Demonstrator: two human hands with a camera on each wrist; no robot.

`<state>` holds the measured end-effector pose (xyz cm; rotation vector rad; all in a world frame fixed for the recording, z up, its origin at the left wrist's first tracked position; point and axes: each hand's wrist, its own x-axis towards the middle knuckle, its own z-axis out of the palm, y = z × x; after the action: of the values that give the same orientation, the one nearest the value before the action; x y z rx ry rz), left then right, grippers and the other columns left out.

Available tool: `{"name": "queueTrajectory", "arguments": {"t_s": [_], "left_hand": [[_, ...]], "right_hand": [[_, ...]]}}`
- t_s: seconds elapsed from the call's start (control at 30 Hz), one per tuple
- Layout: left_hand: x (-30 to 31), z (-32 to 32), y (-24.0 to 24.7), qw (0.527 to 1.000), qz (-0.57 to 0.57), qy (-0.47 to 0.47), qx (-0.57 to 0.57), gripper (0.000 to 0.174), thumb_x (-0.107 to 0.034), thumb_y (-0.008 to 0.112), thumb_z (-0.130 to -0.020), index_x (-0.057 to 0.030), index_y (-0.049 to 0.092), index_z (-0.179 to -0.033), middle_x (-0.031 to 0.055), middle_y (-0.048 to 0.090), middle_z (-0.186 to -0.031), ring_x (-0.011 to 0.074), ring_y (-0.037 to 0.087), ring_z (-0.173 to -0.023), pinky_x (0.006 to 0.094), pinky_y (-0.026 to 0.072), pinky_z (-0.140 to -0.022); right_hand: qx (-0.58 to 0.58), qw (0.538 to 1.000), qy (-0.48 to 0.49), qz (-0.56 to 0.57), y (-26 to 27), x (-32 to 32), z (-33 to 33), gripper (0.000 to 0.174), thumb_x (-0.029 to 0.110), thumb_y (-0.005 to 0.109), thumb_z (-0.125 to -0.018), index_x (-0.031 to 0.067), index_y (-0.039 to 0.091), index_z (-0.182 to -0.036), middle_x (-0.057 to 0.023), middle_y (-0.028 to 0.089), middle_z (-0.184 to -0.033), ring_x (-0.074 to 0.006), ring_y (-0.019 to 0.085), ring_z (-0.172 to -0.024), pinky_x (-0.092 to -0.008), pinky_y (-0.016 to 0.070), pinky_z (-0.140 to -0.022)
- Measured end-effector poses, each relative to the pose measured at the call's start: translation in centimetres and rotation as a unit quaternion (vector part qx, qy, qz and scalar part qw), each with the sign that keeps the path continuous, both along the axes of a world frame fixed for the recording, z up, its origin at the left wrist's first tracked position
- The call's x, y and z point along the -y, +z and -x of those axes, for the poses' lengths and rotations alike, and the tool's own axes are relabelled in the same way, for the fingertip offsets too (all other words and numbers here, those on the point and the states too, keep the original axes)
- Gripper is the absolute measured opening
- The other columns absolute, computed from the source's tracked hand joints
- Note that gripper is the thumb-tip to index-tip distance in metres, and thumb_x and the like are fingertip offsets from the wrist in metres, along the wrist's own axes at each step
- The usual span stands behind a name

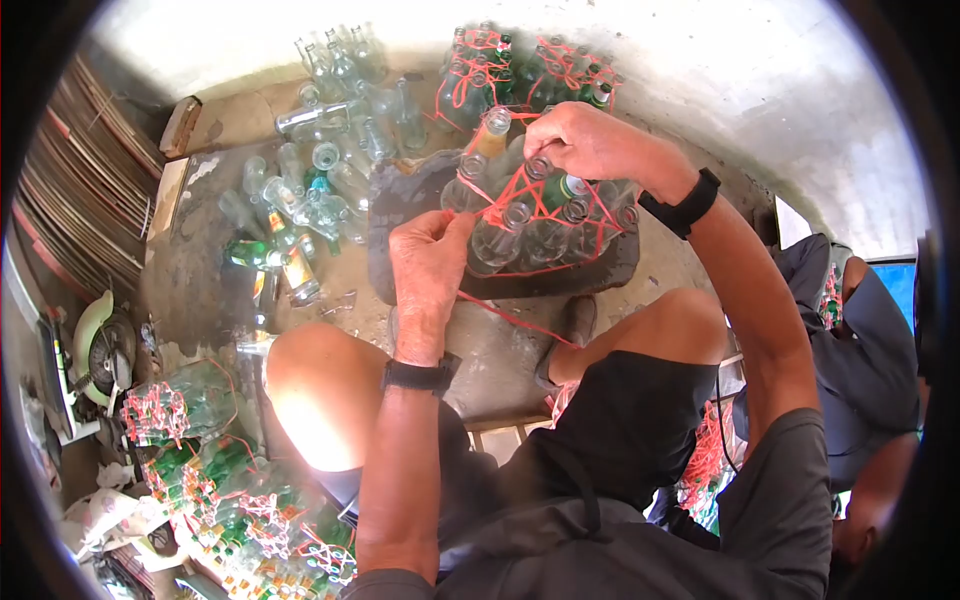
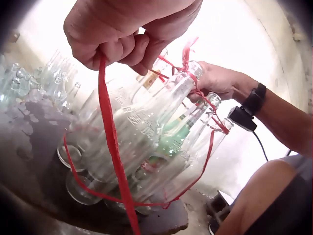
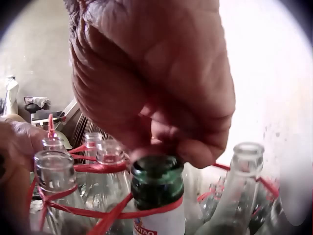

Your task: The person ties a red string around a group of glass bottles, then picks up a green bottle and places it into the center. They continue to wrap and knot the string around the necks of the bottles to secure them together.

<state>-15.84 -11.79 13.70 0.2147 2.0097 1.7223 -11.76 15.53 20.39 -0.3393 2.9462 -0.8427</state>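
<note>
A bundle of upright clear glass bottles [image 1: 495, 245], with a green bottle [image 3: 157, 188] among them, has red plastic string [image 1: 535, 190] looped around the necks and lower bodies. My left hand [image 1: 430, 260], at the near left of the bundle, grips a string end [image 2: 108, 127], which hangs down from the curled fingers. Over the bundle, my right hand [image 1: 575, 140] has its fingers curled at the green bottle's mouth, thumb against the rim. Its palm side fills the upper right wrist view. The string crosses the green bottle's white-labelled neck just below these fingers.
The bundle stands on a dark stone slab [image 1: 390, 220]. Loose bottles [image 1: 340, 130] lie and stand to the left. Tied bundles stand by the back wall [image 1: 478, 70] and at lower left [image 1: 210, 480]. Another person [image 1: 850, 330] sits at the right.
</note>
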Motion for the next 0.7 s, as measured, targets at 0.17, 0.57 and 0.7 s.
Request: {"name": "queueTrajectory", "arguments": {"t_s": [0.17, 0.57, 0.7], "left_hand": [[0.6, -0.1, 0.1, 0.999, 0.015, 0.003, -0.036, 0.021, -0.016, 0.08, -0.093, 0.0019, 0.077, -0.084, -0.0093, 0.053, -0.068, 0.0023, 0.041, -0.063, 0.0265, 0.0321, -0.053], [1.7, -0.7, 1.5, 0.994, 0.042, -0.02, -0.094, 0.025, -0.016, 0.077, -0.094, 0.0069, 0.075, -0.085, -0.0032, 0.057, -0.063, 0.0041, 0.045, -0.062, 0.029, 0.039, -0.053], [2.3, -2.2, 2.1, 0.997, 0.007, -0.029, -0.071, 0.022, -0.015, 0.077, -0.095, 0.0055, 0.076, -0.086, -0.0064, 0.054, -0.064, 0.0026, 0.042, -0.063, 0.0276, 0.0356, -0.052]], "right_hand": [[-0.099, 0.979, -0.132, -0.12, 2.5, 4.5, -5.8, 0.019, 0.016, 0.074, -0.085, 0.0031, 0.071, -0.099, -0.0151, 0.07, -0.092, -0.0364, 0.068, -0.092, -0.0464, 0.0555, -0.075], [-0.117, 0.974, -0.035, -0.189, -2.0, 6.0, -8.1, 0.029, 0.017, 0.081, -0.079, 0.0076, 0.066, -0.101, -0.0084, 0.06, -0.103, -0.0296, 0.062, -0.1, -0.0409, 0.0564, -0.084], [-0.082, 0.975, 0.024, -0.206, -0.6, 5.4, -8.0, 0.024, 0.014, 0.081, -0.079, 0.0071, 0.066, -0.097, -0.0075, 0.06, -0.101, -0.0293, 0.061, -0.099, -0.0402, 0.0556, -0.084]]}}
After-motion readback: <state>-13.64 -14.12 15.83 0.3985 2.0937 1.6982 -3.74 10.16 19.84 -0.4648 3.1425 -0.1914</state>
